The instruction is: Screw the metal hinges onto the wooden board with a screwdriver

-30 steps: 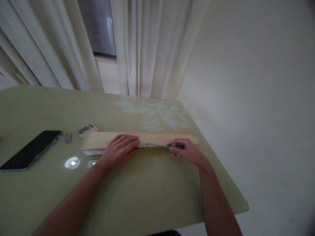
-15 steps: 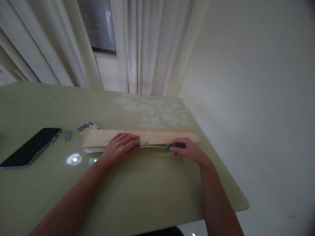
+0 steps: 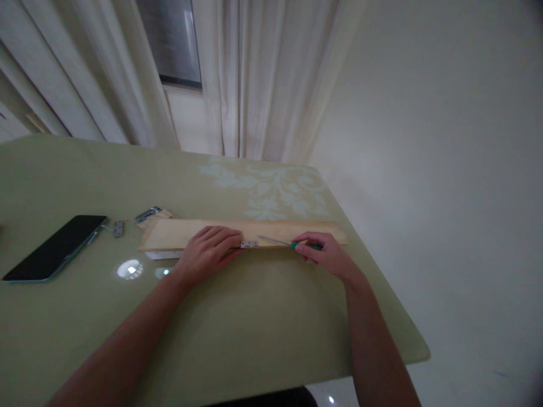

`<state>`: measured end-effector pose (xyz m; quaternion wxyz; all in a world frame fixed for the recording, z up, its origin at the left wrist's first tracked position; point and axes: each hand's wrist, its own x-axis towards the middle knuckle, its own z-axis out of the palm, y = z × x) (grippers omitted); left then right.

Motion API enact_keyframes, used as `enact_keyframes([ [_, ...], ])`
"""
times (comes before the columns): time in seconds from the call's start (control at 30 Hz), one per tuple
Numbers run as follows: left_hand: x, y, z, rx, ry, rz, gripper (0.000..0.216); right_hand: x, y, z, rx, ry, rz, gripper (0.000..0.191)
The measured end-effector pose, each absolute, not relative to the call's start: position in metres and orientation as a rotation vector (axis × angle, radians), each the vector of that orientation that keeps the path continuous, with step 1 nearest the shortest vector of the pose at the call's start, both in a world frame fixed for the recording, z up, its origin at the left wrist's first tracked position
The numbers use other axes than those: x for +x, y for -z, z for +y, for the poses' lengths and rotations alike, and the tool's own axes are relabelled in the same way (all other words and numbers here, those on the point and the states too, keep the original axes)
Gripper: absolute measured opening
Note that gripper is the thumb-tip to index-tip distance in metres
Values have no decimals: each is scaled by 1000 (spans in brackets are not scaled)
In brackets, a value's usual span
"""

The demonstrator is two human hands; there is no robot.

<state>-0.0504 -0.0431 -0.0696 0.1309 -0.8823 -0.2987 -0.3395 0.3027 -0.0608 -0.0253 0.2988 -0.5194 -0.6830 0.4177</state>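
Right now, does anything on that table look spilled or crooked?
Nothing really stands out. The bright patch left of the left hand looks like a reflection, not a spill. The dark-screened device lies slanted to the wooden board, but seems simply set down.

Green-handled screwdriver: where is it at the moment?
In the head view, the screwdriver is right of centre, held in the right hand, its shaft over the wooden board, just right of the small metal plate.

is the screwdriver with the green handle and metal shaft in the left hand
No, the right hand grips the screwdriver; the left hand rests on the pale wooden board.
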Motion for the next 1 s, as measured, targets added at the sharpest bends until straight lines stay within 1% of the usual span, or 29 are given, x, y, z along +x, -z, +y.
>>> enact_keyframes([
  [0.13, -51, 70, -43, -2552, 995, -872, 19, 303, 21, -65, -1376, -1172, -1825, 36],
  [0.33, -52, 71, -43, -2583, 966, -891, 17, 303, 21, -64, -1407, -1153, -1800, 38],
  [0.53, -52, 70, -43, -2578, 981, -895, 17, 309, 20, -63, -1381, -1298, -1840, 42],
  [0.7, -52, 70, -44, -2591, 976, -884, 15, 311, 24, -62, -1396, -1406, -1890, 38],
  [0.87, -51, 70, -43, -2574, 991, -874, 16, 309, 28, -59, -1412, -1333, -1852, 37],
  [1.0, -51, 71, -43, -2582, 1004, -885, 16, 309, 26, -60, -1390, -1305, -1790, 45],
])
